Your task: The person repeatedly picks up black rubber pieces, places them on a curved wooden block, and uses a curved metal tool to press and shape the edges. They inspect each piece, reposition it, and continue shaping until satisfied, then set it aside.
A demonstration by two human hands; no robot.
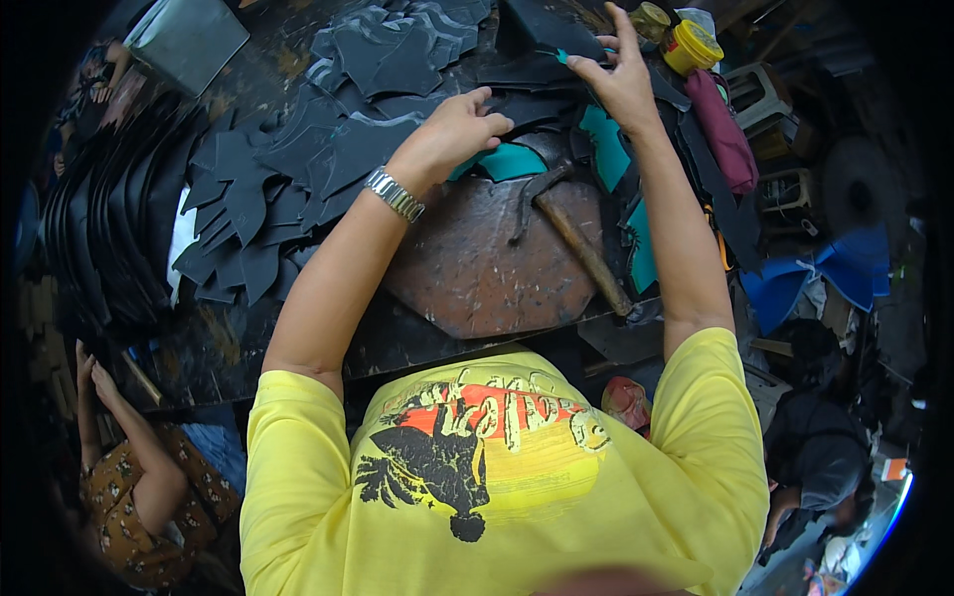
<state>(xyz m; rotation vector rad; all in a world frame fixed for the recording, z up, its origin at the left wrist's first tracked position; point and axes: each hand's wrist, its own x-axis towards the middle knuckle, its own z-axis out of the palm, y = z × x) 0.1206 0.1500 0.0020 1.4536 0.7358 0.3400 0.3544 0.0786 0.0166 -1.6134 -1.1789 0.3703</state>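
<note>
My left hand (452, 137), a metal watch on its wrist, hovers over the far edge of a brown many-sided board. Its fingers are loosely bent and apart, nothing visibly held. Just below them lies a teal cut piece (512, 161). At the far right of the bench, my right hand (628, 87) has its thumb and a finger at the corner of a dark sheet piece (542, 28) with a bit of teal showing; the index finger points away. A hammer (576, 243) with a wooden handle rests on the board (467, 268), between my forearms.
Black cut pieces (248, 179) lie heaped across the bench, with a curved stack (119, 219) at left. More teal pieces (604, 149) lie by my right forearm. A yellow tub (693, 47) and maroon roll (720, 129) stand at right. Another person's arm (139, 427) shows at lower left.
</note>
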